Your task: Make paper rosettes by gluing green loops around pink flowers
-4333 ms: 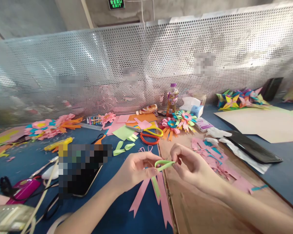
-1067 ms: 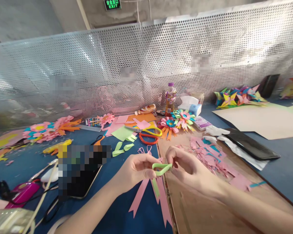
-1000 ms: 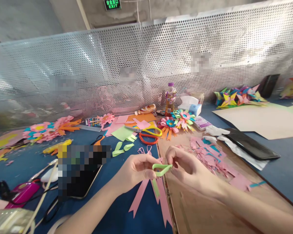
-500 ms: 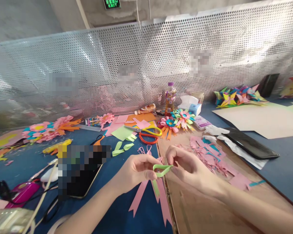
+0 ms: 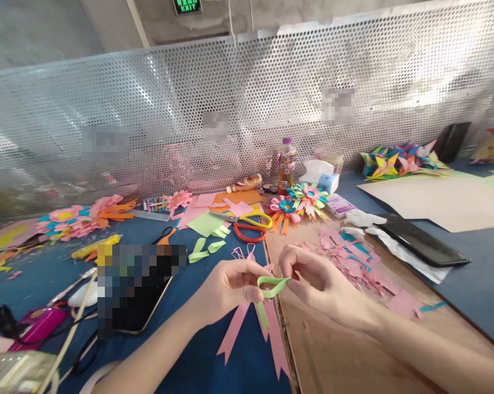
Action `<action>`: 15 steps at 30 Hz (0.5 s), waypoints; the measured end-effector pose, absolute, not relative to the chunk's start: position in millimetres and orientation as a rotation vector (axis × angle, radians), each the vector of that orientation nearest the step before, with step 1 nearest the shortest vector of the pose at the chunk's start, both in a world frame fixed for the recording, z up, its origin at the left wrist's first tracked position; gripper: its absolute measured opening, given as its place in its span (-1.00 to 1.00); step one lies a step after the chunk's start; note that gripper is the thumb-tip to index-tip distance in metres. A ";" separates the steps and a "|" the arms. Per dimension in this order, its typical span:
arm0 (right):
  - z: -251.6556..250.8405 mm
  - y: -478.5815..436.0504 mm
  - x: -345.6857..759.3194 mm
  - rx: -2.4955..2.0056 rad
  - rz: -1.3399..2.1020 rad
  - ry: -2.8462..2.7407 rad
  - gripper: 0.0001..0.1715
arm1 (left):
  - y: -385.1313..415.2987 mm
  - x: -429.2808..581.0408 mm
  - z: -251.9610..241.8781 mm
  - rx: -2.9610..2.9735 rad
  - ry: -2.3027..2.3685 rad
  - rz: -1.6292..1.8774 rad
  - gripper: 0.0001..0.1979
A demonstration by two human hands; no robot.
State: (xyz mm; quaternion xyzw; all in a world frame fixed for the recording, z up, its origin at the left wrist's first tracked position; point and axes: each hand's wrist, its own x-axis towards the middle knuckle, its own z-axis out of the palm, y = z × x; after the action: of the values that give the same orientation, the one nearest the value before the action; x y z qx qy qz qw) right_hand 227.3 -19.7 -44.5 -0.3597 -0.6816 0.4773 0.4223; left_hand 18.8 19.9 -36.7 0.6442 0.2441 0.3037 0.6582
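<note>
My right hand (image 5: 310, 279) pinches a green loop's (image 5: 276, 288) ends, my left hand (image 5: 233, 282) gripping its bend, nearer me than the scissors (image 5: 253, 227); right of the scissors, two rosettes (image 5: 298, 203) look finished; left, green strips (image 5: 198, 256) lie loose; this loop seems formed but unattached.

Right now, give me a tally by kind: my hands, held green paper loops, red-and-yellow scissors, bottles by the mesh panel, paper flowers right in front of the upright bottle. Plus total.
Hands: 2 (left hand, right hand)
Green paper loop: 1
Scissors: 1
Bottles: 2 (upright bottle, lying bottle)
Paper flowers: 2 (pink-blue flower, green-pink flower)
Total: 8
</note>
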 end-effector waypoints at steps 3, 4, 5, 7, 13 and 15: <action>-44.9 -19.4 227.8 -0.906 1.198 -1.704 -0.88 | 19.1 18.6 -37.4 1.441 0.545 0.679 -0.71; -45.0 -19.1 228.0 -0.907 1.198 -1.704 -0.89 | 18.9 18.6 -37.6 1.432 0.535 0.675 -0.72; -45.0 -18.6 228.2 -0.908 1.196 -1.707 -0.90 | 18.8 18.5 -37.7 1.422 0.522 0.675 -0.72; -45.3 -17.1 228.7 -0.898 1.191 -1.711 -0.93 | 18.8 18.3 -37.7 1.411 0.491 0.673 -0.73; -49.3 -10.8 232.3 -0.838 1.244 -1.647 -0.88 | 18.7 18.2 -36.3 1.469 0.506 0.709 -0.76; -51.3 -9.3 234.0 -0.874 1.233 -1.646 -0.84 | 17.9 18.8 -36.0 1.484 0.536 0.737 -0.76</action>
State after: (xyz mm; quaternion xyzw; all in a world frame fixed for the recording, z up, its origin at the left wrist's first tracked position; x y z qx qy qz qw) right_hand 234.0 -9.3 -51.3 -0.3515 -0.6621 0.4959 0.4383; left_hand 18.8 17.9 -36.0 0.6517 0.2352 0.3235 0.6445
